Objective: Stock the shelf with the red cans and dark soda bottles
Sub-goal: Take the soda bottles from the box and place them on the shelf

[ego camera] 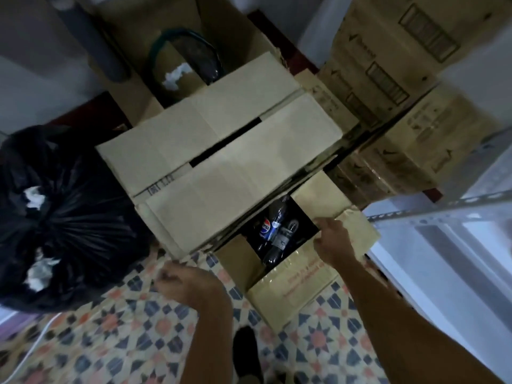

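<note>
Brown cardboard, an open carton (291, 284) on the patterned tiled floor (116, 328), holds the dark plastic soda bottles (273, 231) lying inside; no red cans show. The right hand (331, 239) grips the carton's right flap, while the blurred left hand (180, 281) hangs curled and empty nearby. Stocking looks barely begun: the white metal shelf (443, 245) at right shows nothing on it.
</note>
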